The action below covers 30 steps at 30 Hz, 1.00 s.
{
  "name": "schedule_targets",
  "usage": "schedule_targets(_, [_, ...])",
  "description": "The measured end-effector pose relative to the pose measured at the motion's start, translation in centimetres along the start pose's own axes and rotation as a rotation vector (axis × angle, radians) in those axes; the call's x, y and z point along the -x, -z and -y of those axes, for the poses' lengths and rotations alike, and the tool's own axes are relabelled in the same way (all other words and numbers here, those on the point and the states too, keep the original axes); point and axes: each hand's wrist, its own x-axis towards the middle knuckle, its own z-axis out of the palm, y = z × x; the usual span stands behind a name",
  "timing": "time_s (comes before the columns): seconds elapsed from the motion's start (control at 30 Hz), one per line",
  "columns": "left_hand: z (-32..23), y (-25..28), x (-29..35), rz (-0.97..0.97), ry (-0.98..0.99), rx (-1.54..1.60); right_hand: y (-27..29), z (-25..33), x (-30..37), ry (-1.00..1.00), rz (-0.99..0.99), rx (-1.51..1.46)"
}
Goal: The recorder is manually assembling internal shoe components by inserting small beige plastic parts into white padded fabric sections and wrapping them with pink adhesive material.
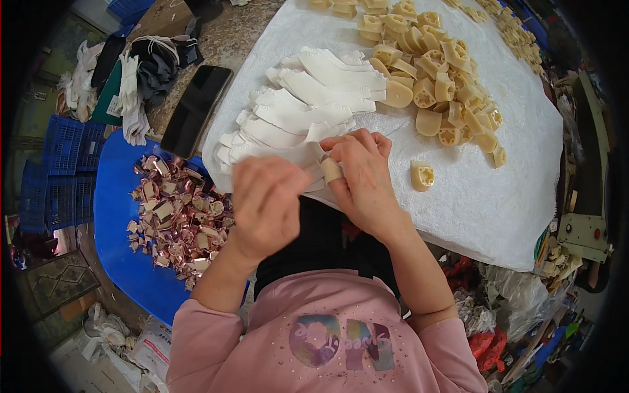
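Your right hand (363,180), fingers clamped on white piece (312,154), near edge of worktop (485,216); your left hand (268,203), blurred, grip indeterminable.

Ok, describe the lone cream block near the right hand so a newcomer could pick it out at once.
Find the large white sheet in front of the person, then the right hand at its near edge. Just right of that hand lies a small cream block with a hollow, ribbed face. Unlike the similar pieces heaped farther back, it sits by itself.

Beige blocks (444,86), matt plastic. White strips (321,85), smooth, matt. Phone (196,111), glossy.
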Motion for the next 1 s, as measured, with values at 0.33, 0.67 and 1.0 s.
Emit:
schedule_targets(0.33, [-0.2,-1.1,0.6,0.024,0.038,0.065,1.0,0.2,-1.0,-0.176,0.218,-0.109])
schedule_targets(0.67, [1.8,0.2,-3.4,0.440,0.149,-0.058,1.5,1.9,0.6,0.026,0.160,-0.005])
schedule_targets(1.0, [2.0,0.2,-2.6,0.418,0.078,0.000,10.1,4.6,5.4,-0.289,-0.407,-0.795])
